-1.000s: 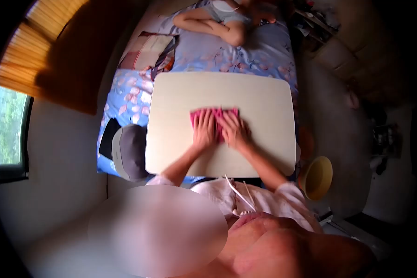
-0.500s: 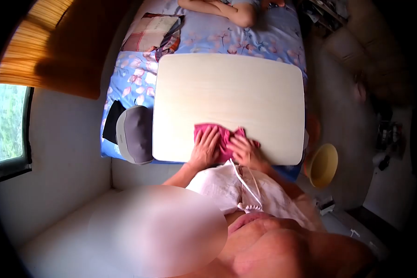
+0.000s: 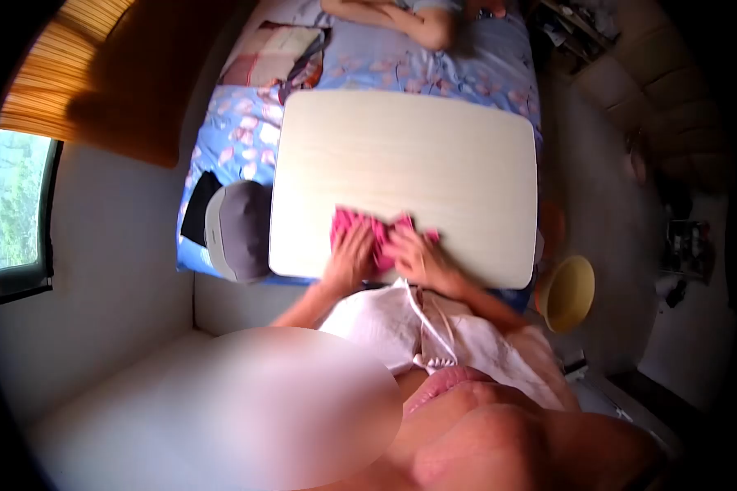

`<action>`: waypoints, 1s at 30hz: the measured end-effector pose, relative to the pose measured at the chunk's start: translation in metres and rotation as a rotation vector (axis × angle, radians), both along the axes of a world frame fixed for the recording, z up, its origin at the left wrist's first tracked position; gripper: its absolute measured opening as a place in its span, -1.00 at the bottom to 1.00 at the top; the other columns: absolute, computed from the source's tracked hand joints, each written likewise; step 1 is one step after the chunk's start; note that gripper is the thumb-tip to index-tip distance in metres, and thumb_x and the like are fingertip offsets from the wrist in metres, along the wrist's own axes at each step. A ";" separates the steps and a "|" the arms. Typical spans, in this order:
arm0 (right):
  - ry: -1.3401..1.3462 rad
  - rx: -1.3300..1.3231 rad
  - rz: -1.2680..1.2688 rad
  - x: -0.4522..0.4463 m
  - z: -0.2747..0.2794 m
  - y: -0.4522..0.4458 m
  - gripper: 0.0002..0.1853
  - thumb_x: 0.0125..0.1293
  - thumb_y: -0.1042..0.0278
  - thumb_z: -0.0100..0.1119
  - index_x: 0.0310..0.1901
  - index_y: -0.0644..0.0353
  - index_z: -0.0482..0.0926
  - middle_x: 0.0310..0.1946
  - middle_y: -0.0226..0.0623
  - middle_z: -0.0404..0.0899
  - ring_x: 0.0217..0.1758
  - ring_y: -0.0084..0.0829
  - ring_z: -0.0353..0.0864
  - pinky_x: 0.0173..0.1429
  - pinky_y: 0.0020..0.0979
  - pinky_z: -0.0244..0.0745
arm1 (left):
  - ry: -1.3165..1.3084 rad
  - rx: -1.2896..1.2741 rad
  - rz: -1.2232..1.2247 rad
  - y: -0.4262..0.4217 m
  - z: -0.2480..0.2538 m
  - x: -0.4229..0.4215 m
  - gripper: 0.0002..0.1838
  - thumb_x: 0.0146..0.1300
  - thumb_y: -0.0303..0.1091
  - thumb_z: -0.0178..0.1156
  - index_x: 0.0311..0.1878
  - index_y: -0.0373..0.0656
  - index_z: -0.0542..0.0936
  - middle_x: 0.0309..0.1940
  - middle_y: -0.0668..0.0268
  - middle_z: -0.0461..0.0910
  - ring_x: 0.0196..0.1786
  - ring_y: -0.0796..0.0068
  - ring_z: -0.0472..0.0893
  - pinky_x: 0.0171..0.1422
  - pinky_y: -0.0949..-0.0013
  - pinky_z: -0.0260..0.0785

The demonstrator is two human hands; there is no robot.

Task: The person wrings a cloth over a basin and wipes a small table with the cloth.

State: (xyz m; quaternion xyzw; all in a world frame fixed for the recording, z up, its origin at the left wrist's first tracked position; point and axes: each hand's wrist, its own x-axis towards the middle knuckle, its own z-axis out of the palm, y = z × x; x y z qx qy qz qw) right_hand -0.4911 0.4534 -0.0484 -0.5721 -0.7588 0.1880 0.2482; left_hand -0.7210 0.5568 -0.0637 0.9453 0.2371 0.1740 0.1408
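Observation:
A crumpled pink cloth (image 3: 381, 254) lies on the pale tabletop (image 3: 409, 155), close to its near edge. My left hand (image 3: 351, 258) presses on the left part of the cloth, its fingers spread flat and pointing away from me. On the right part rests my right hand (image 3: 422, 260), with its fingers laid over the cloth and angled to the left. Both palms are near the table's front edge, and some of the cloth shows between and beyond the fingers.
The table stands against a bed with a blue flowered sheet (image 3: 237, 139). Left of it is a grey rounded cushion (image 3: 241, 229); to the right, a yellow basin (image 3: 568, 295). At the far end another person's bare legs (image 3: 401, 20) rest on the bed.
Compared with a second ago, both hands and the cloth are nearer the table's front edge. Since half a second ago they have shifted slightly left. The whole view has also moved.

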 end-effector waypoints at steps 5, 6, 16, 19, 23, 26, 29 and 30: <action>-0.120 -0.021 -0.066 0.007 0.006 -0.010 -0.57 0.34 0.33 0.27 0.25 0.01 0.67 0.40 -0.13 0.52 0.56 -0.07 0.37 0.52 0.00 0.34 | 0.074 -0.079 0.028 0.005 0.012 0.025 -0.20 0.25 -0.17 0.27 0.55 -0.23 0.35 0.64 0.08 0.21 0.70 0.06 0.13 0.72 -0.19 -0.12; -0.157 0.052 -0.130 0.011 -0.005 0.013 -0.56 0.36 0.32 0.22 0.27 0.04 0.66 0.39 -0.14 0.53 0.56 -0.07 0.37 0.50 0.00 0.35 | 0.039 -0.049 0.050 0.024 -0.001 0.040 -0.20 0.26 -0.17 0.25 0.55 -0.25 0.34 0.63 0.06 0.22 0.69 0.02 0.14 0.72 -0.21 -0.14; -0.023 0.249 -0.375 0.070 -0.036 0.058 -0.65 0.30 0.44 0.25 0.12 0.10 0.73 0.30 -0.19 0.63 0.47 -0.09 0.48 0.44 -0.05 0.41 | -0.129 -0.030 -0.095 0.081 -0.010 0.124 -0.22 0.20 -0.11 0.34 0.47 -0.24 0.42 0.51 0.02 0.37 0.61 -0.07 0.25 0.65 -0.26 -0.01; -0.131 0.070 -0.288 0.053 0.005 -0.054 -0.62 0.29 0.44 0.29 0.15 0.06 0.74 0.27 -0.22 0.64 0.47 -0.12 0.49 0.42 -0.02 0.42 | -0.152 -0.135 -0.198 -0.011 0.003 0.082 -0.22 0.21 -0.16 0.34 0.49 -0.25 0.41 0.58 0.00 0.29 0.66 -0.03 0.21 0.69 -0.20 -0.04; -0.150 0.023 -0.352 0.054 -0.005 -0.092 -0.61 0.32 0.42 0.23 0.17 0.05 0.73 0.29 -0.21 0.63 0.48 -0.14 0.48 0.43 -0.01 0.39 | 0.063 -0.128 -0.216 -0.022 0.014 0.094 -0.21 0.28 -0.13 0.31 0.54 -0.22 0.37 0.60 0.04 0.27 0.67 0.02 0.20 0.71 -0.19 -0.06; -0.167 0.116 -0.433 0.084 -0.003 -0.035 -0.58 0.34 0.40 0.22 0.24 0.09 0.69 0.34 -0.18 0.59 0.53 -0.15 0.42 0.46 -0.01 0.34 | -0.030 -0.038 -0.201 0.024 0.005 0.150 -0.25 0.32 -0.07 0.29 0.52 -0.21 0.41 0.59 0.03 0.30 0.65 -0.03 0.21 0.71 -0.22 -0.09; -0.174 0.269 -0.668 0.143 -0.043 0.064 -0.53 0.37 0.42 0.15 0.31 0.02 0.64 0.43 -0.16 0.51 0.53 -0.06 0.38 0.55 0.05 0.25 | -0.172 0.041 -0.038 0.096 -0.029 0.234 -0.32 0.37 -0.07 0.21 0.47 -0.21 0.46 0.54 0.01 0.36 0.61 -0.07 0.25 0.65 -0.29 -0.03; -0.134 0.288 -0.738 0.159 -0.042 0.089 -0.54 0.36 0.43 0.13 0.29 -0.03 0.66 0.41 -0.18 0.53 0.50 -0.06 0.41 0.54 0.01 0.27 | -0.187 0.054 -0.007 0.114 -0.031 0.254 -0.34 0.38 -0.07 0.20 0.47 -0.21 0.46 0.54 0.01 0.36 0.61 -0.08 0.25 0.65 -0.30 -0.03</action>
